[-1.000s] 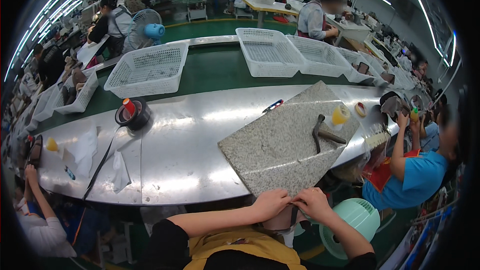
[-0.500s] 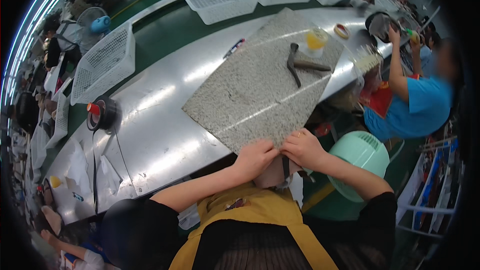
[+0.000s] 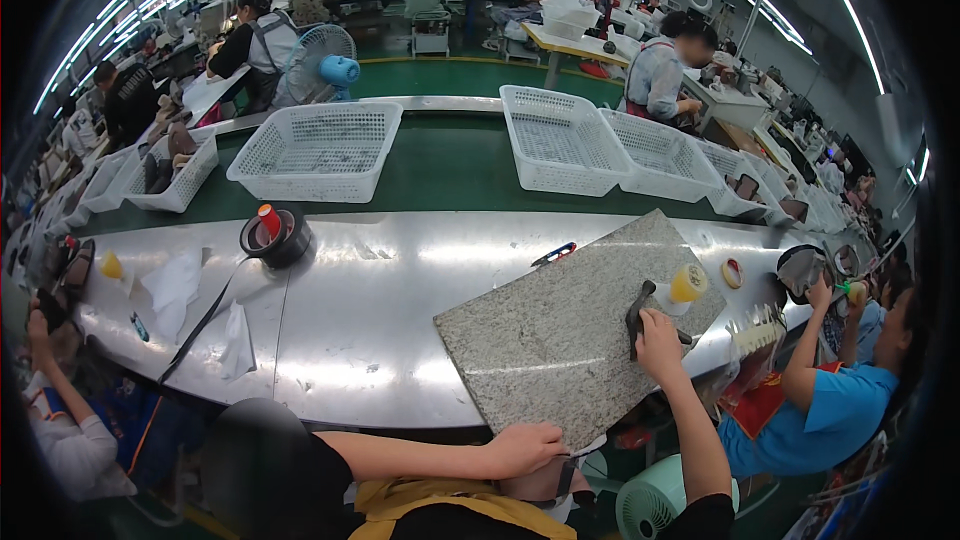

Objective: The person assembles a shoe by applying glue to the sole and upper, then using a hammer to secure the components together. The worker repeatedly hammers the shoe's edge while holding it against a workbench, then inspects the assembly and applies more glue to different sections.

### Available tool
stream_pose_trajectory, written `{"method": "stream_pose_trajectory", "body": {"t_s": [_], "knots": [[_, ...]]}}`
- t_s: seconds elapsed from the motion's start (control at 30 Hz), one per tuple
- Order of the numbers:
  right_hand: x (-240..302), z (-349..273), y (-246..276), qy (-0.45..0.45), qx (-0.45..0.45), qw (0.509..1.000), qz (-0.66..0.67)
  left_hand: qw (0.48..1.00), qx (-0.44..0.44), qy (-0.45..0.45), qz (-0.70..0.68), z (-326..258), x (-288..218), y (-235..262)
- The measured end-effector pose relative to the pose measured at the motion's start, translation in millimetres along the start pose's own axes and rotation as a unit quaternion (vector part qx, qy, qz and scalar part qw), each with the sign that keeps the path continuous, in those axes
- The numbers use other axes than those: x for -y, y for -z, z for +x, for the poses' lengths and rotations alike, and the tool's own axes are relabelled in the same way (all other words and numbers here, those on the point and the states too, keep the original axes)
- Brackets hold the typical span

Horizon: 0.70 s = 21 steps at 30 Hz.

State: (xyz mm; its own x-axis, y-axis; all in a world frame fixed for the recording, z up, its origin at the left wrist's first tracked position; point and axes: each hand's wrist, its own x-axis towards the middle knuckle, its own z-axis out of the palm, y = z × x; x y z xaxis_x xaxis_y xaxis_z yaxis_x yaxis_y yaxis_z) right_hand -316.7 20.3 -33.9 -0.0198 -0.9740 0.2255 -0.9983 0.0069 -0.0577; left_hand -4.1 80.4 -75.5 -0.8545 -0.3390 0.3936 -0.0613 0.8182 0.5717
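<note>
green flooring (image 3: 450,75) and rows of seated workers lie beyond a long metal worktop (image 3: 370,300), on which a speckled stone slab (image 3: 540,335) sits askew. the right hand (image 3: 659,343) is curled around a hammer (image 3: 638,303), low on the slab's right side, near a jar of yellow stuff (image 3: 688,283). the left hand (image 3: 528,447) rests at the slab's near corner, fingers bent, just above a dark strip (image 3: 567,476); whether it grips anything cannot be told. as for progress, the hammer seems taken up but not raised, so no blow looks under way; how much is finished or left does not show. pale lettering marks a dark shirt (image 3: 138,100) far left, too small to read; no label is legible on hammer or jar
</note>
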Motion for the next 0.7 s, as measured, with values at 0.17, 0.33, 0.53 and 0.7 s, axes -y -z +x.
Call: {"method": "stream_pose_trajectory", "body": {"t_s": [0.17,0.33,0.53,0.7], "knots": [[-19.2,8.6,-14.2,-0.051,0.011,0.999,-0.007,1.000,0.007,-0.025,-0.001,3.1,0.8,-1.4],[-16.0,-2.3,-33.4,-0.024,-0.086,0.996,-0.018,0.996,0.046,-0.072,0.031,-1.0,2.3,1.1],[-13.5,-4.0,-41.2,-0.022,-0.131,0.991,-0.034,0.979,0.020,-0.180,0.094,2.9,9.2,-2.3],[-4.7,3.3,-12.3,-0.034,-0.015,0.999,0.004,0.973,0.031,-0.183,0.139,5.0,6.4,0.4]]}}
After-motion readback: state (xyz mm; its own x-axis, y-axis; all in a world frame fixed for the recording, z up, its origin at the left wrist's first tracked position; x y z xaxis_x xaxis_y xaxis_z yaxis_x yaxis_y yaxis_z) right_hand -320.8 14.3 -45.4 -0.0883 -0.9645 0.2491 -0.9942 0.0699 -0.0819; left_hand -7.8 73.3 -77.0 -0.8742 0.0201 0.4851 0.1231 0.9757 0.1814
